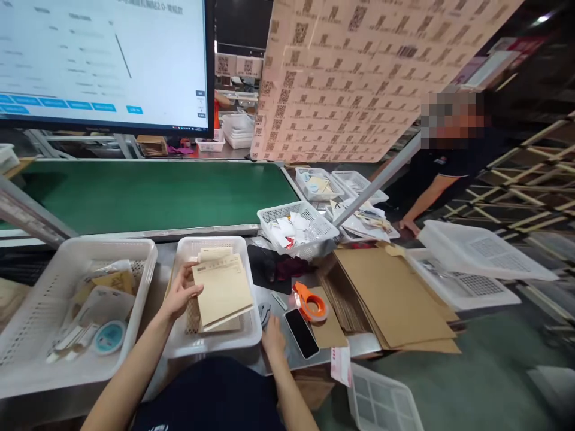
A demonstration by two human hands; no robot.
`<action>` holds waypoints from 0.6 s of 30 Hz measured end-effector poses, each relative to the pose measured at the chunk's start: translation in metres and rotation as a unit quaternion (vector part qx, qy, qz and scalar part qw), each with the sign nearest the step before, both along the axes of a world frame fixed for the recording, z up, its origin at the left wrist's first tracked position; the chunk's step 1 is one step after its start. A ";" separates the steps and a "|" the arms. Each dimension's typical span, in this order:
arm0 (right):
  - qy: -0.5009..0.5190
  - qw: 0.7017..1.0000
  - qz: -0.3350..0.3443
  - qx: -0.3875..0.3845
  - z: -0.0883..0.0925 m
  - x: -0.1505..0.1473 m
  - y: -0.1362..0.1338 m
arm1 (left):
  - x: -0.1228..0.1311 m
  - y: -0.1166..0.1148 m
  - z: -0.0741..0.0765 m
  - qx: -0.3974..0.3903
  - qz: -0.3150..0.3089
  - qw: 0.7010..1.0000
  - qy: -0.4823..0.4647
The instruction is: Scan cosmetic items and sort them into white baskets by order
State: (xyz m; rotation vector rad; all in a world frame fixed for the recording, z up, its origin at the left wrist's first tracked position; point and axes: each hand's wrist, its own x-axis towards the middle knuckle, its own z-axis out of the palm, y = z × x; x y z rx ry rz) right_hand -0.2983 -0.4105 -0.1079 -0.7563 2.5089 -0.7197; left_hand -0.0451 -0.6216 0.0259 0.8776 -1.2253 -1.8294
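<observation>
- A long green conveyor belt (171,191) stretches behind the workstation, with the baskets set along its near side, apparently for easy reach.
- A large white, perforated plastic basket (103,250) at left holds bagged goods and a round blue-labelled item, its high walls likely keeping loose pieces together.
- Flat brown cardboard sheets (395,293) lie stacked at right, seemingly to save bench space.
- A smaller white plastic basket (254,299) sits before the person, at a comfortable working spot.
- Cream, rectangular paper packets (222,293) are raised at or just above its contents, gripped by the left edge, leaving most of the printed face exposed.
- The left hand (182,292) pinches them between thumb and fingers.
- The right hand (273,336) is beside the basket, near a black-screened phone (302,333); blur hides whether its fingers are wide or narrow.
</observation>
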 end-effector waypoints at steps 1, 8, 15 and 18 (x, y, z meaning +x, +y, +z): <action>-0.005 1.000 0.004 -0.023 0.001 -0.002 -0.003 | 0.003 -0.003 0.001 -0.002 0.032 0.999 0.005; -0.074 0.949 0.025 -0.304 0.059 0.018 -0.027 | 0.013 0.001 0.004 -0.116 0.290 0.950 0.010; -0.388 0.758 0.061 -0.520 0.135 0.132 -0.096 | -0.029 0.081 -0.018 -0.116 0.298 0.947 -0.018; -0.386 0.739 0.014 -0.552 0.147 0.113 -0.104 | -0.011 0.080 -0.029 -0.143 0.263 0.954 -0.007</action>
